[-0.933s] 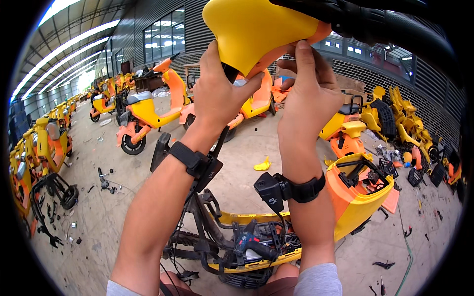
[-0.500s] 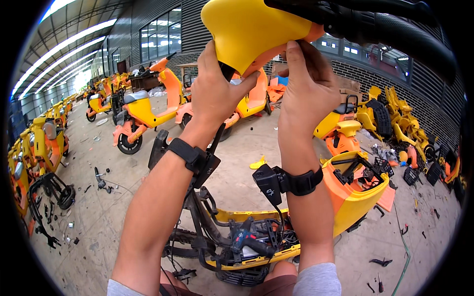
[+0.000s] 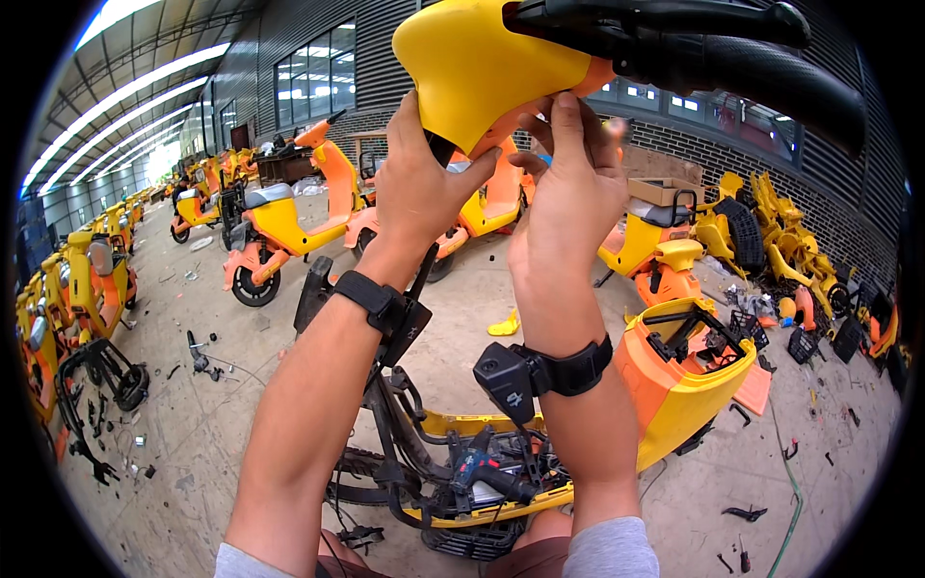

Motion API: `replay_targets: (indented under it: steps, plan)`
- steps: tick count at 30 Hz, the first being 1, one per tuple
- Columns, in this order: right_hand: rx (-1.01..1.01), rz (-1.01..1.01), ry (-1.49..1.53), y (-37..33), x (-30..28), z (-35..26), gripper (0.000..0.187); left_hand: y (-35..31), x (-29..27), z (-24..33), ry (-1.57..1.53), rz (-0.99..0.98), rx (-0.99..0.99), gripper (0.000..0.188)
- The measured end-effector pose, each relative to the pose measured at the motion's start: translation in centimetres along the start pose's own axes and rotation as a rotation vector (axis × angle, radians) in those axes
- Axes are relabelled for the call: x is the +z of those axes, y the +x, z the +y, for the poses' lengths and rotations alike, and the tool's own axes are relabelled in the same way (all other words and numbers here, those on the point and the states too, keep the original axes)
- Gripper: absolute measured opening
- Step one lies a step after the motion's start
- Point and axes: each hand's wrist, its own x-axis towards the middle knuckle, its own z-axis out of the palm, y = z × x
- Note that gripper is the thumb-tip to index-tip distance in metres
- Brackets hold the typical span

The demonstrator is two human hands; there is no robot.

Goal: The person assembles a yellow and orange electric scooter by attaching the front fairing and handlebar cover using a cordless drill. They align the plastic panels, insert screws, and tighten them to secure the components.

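Yellow cover above both hands

Both hands are raised to a yellow scooter cover under a black handlebar. The left hand grips its lower edge; the right hand touches beside it. A stripped scooter frame lies near, below.

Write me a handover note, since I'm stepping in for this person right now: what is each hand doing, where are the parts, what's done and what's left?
Left hand: raised, gripping the underside of the yellow front cover.
Right hand: raised beside it, fingers on the cover's orange lower edge.
The cover sits under the black handlebar.
Below: the stripped scooter frame, wiring exposed, with a cordless drill lying on it.
Done: body panels already off the frame.
Left: the cover is still on the handlebar.
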Motion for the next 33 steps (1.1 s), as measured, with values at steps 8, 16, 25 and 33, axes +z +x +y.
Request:
replay_targets:
  steps: [8,16,25,33]
  plan:
    - [-0.062,-0.01,-0.13,0.4,-0.5,0.2,0.028,-0.1,-0.1,0.4,-0.006,-0.01,-0.026,0.092]
    - [-0.002,-0.015,-0.111,0.2,-0.4,-0.8,0.025,0.0,0.0,0.2,-0.016,-0.011,-0.032,0.093]
    - [-0.081,0.001,-0.206,0.4,-0.5,-0.6,0.026,-0.1,-0.1,0.3,-0.006,-0.02,-0.052,0.094]
    - [0.013,0.009,-0.137,0.1,-0.1,-0.8,0.025,-0.1,0.1,0.1,0.001,0.0,-0.034,0.094]
